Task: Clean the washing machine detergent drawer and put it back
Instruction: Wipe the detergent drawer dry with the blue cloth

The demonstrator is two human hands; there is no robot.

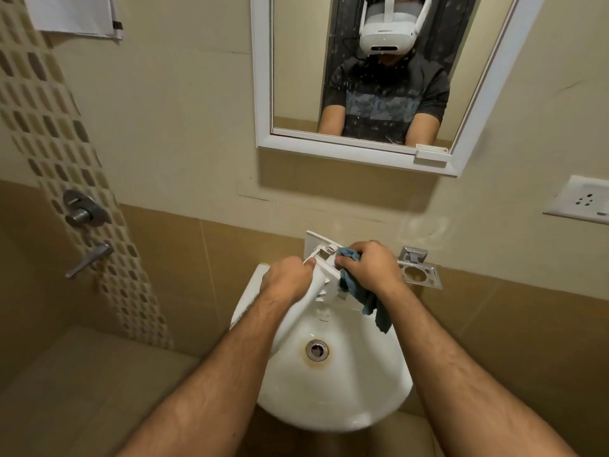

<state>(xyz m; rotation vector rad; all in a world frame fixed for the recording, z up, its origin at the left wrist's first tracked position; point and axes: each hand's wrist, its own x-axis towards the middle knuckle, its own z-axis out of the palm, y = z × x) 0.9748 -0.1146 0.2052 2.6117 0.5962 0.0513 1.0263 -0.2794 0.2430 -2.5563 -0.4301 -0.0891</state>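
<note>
The white plastic detergent drawer [324,268] is held tilted over the back of the white sink [333,400]. My left hand [288,280] grips the drawer's left side, thumb on its upper edge. My right hand [370,267] is closed on a blue-grey cloth [379,308] and presses it against the drawer's right side. The cloth's loose end hangs down into the basin. Most of the drawer's inside is hidden by my hands.
The sink drain [317,349] has a rust ring. A chrome holder [418,270] is fixed to the wall right of the sink. A mirror [369,77] hangs above, a socket plate [583,201] at right, shower valves [85,211] at left.
</note>
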